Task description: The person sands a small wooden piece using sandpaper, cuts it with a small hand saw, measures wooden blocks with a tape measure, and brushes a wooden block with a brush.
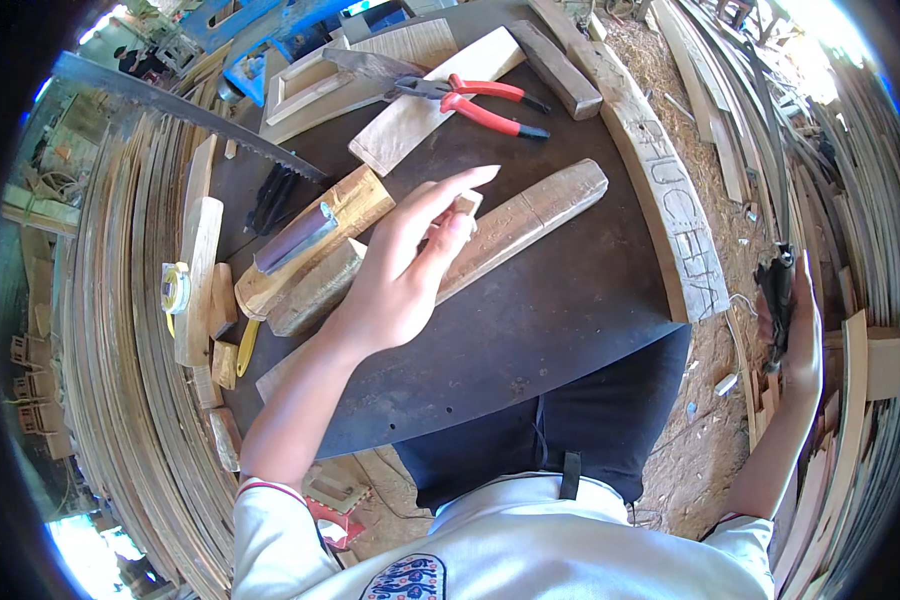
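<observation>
My left hand (415, 260) is raised over the dark metal worktop (490, 375), its fingers closed on a small light wooden block (467, 203). Beneath it lie squared wooden pieces (540, 205). At the right, my right hand (802, 320) grips a dark metal tool (775, 290) with a long narrow bar rising from it, held off the worktop's edge. Red-handled pliers (475, 110) rest on a pale board (390, 145) at the back. A saw blade (190, 115) crosses the upper left, near a wooden piece with a metal chisel-like tool (295, 240) on top.
A long board with carved lettering (670, 210) edges the worktop's right side. A yellow tape measure (175, 287) and short offcuts (222, 365) lie at the left. Stacks of long wooden strips (130, 350) flank both sides. Blue objects (245, 70) stand behind.
</observation>
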Demonstrator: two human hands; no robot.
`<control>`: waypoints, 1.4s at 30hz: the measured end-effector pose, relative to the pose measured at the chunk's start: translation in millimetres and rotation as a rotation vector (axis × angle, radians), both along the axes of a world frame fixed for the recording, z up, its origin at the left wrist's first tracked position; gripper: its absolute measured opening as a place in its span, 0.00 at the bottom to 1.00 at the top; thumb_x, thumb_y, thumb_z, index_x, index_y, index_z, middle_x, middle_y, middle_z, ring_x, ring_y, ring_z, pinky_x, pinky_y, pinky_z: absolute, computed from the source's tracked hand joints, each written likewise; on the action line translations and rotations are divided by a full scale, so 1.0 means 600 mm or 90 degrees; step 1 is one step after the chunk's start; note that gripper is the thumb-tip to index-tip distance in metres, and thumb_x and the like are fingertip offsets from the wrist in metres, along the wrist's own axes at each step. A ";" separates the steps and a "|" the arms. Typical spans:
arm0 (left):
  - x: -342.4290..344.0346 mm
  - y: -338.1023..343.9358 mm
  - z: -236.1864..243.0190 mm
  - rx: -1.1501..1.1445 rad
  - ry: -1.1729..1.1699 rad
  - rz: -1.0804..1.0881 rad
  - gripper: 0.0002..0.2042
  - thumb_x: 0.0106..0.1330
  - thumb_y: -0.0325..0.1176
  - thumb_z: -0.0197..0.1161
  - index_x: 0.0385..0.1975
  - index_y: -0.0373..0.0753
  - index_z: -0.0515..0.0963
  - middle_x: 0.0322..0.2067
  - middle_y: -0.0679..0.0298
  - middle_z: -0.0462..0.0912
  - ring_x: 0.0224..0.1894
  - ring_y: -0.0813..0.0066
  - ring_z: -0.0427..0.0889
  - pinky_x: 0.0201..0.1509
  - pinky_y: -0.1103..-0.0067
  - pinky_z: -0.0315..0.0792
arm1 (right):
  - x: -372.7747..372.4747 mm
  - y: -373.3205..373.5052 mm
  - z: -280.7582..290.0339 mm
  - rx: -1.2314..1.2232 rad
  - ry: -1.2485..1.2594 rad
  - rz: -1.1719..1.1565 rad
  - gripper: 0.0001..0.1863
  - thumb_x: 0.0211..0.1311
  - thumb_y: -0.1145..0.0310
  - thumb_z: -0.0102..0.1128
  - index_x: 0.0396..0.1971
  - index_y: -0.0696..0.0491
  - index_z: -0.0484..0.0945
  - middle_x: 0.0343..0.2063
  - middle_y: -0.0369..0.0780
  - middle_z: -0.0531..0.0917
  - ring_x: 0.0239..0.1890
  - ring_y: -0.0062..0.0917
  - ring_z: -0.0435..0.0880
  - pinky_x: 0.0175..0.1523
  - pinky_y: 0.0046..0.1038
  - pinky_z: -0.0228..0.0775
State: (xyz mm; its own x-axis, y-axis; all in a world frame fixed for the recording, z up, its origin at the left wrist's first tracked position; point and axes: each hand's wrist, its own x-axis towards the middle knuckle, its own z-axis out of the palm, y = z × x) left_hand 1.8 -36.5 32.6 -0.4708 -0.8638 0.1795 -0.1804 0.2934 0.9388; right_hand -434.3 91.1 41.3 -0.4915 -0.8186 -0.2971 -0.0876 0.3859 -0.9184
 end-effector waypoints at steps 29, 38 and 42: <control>-0.122 -0.090 -0.067 -0.424 -0.192 0.031 0.12 0.75 0.29 0.61 0.54 0.34 0.82 0.38 0.51 0.80 0.44 0.54 0.80 0.52 0.65 0.76 | 0.274 -0.040 -0.041 -0.101 0.285 0.228 0.12 0.81 0.65 0.50 0.42 0.59 0.75 0.18 0.44 0.79 0.20 0.37 0.83 0.29 0.35 0.71; -0.119 -0.092 -0.051 -0.230 -0.403 -0.014 0.24 0.85 0.42 0.41 0.39 0.30 0.81 0.34 0.42 0.85 0.40 0.38 0.85 0.49 0.56 0.79 | 0.315 -0.052 -0.043 -0.165 0.544 0.297 0.05 0.77 0.70 0.56 0.42 0.56 0.73 0.17 0.44 0.79 0.18 0.42 0.83 0.24 0.39 0.73; -0.119 -0.092 -0.058 -0.225 -0.414 0.006 0.26 0.85 0.43 0.40 0.31 0.31 0.80 0.30 0.41 0.85 0.38 0.37 0.86 0.46 0.54 0.79 | 0.330 -0.050 -0.047 -0.143 0.580 0.324 0.05 0.77 0.70 0.55 0.43 0.57 0.73 0.16 0.44 0.79 0.16 0.39 0.82 0.23 0.37 0.73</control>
State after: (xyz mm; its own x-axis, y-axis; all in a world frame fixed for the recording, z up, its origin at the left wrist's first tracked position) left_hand -69.4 -91.6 -2.4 -0.5701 -0.8106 0.1340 -0.6721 0.5540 0.4913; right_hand -236.6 60.8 13.1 -0.0370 -0.9806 0.1925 -0.8800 -0.0593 -0.4713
